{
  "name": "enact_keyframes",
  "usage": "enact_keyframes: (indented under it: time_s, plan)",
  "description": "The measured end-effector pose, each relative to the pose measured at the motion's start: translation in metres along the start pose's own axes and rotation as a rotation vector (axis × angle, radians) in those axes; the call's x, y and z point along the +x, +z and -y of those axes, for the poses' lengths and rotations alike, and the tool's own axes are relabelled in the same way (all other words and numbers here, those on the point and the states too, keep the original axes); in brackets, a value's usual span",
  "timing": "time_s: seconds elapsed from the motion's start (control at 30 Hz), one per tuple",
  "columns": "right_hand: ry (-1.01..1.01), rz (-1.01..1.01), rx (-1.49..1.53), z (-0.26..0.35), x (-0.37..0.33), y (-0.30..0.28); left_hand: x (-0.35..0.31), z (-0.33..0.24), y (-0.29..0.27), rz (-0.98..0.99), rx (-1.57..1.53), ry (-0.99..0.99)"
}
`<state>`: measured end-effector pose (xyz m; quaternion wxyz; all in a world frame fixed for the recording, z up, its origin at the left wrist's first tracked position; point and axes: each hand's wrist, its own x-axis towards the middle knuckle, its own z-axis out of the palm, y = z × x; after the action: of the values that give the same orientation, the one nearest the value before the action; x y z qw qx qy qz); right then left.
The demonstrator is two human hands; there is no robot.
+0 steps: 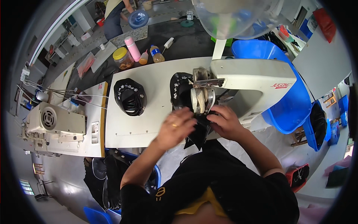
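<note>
A black shoe upper, its lower end pointed, hangs below the rollers of a white, arm-shaped machine. My right hand pinches its edge just right of the rollers. On the other side my left hand, wearing a ring and slightly smeared by motion, has its fingers stretched toward the black material; whether they touch it I cannot tell. Next to the machine head, black material with white flower ornaments lies on the white table. Left of it sits another flowered black upper.
A yellow-lidded jar, a pink flask and bottles stand behind the table. Large blue tubs are on the right. A sewing machine stands left, with black pieces below. Another person carries a blue basin.
</note>
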<state>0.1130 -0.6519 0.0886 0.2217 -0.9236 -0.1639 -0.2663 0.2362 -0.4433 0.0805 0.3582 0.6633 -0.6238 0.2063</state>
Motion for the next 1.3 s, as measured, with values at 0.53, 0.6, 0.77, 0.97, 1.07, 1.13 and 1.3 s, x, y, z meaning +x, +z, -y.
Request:
enact_keyframes:
  time_s: [0.53,0.6,0.77,0.97,1.07,1.13,1.3]
  plan:
    - [-0.161,0.178,-0.13,-0.016,0.0,-0.023,-0.007,-0.026,0.021,-0.004,0.028,0.027]
    - [-0.125,0.208,-0.147,-0.019,0.002,-0.028,-0.008,-0.029,0.021,0.011,0.033,-0.018]
    - [-0.084,0.21,0.054,-0.014,0.01,-0.048,0.012,-0.035,0.001,0.116,0.011,-0.184]
    - [0.11,0.05,0.713,-0.015,0.029,-0.051,0.043,-0.03,-0.022,-0.14,-0.598,-0.465]
    - [0.518,-0.014,1.18,-0.026,0.027,-0.038,0.059,-0.022,-0.023,-0.325,-1.065,-0.643]
    - [0.498,-0.147,1.333,-0.031,0.033,-0.028,0.062,-0.011,-0.016,-0.357,-1.129,-0.64]
    - [0.578,-0.433,1.475,-0.036,0.052,-0.006,0.084,0.013,-0.01,-0.45,-1.252,-0.803]
